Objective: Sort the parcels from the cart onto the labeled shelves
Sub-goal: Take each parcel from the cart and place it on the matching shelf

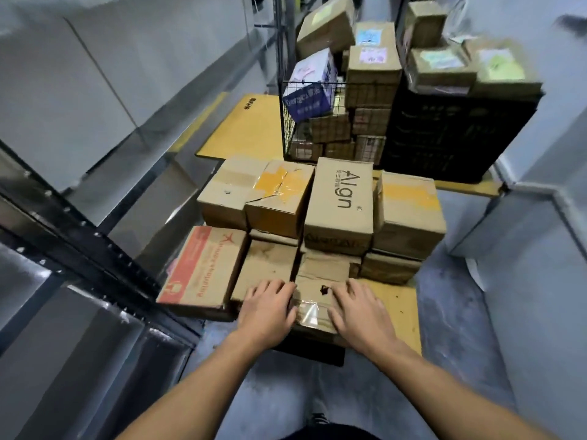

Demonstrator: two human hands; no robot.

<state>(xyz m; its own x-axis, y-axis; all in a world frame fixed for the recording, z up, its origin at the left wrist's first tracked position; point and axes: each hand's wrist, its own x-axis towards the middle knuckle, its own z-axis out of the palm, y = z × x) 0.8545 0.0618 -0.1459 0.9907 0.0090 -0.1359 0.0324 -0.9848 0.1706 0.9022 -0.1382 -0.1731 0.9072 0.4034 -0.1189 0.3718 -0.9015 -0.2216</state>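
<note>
Several brown cardboard parcels are stacked on a low cart with a yellow deck (398,304). At its near edge lies a small taped parcel (314,298) with a dark stain on top. My left hand (270,308) rests over that parcel's left edge and the neighbouring parcel (263,265), fingers pointing forward. My right hand (359,308) lies on the taped parcel's right side with fingers spread. A red-printed parcel (200,268) sits at the left, and an "Align" parcel (341,201) stands on the second layer.
A black-framed metal shelf unit (95,246) runs along the left. Behind the cart stand a wire basket (287,122) full of parcels and a black crate (457,138) topped with labelled parcels. Grey floor shows on the right.
</note>
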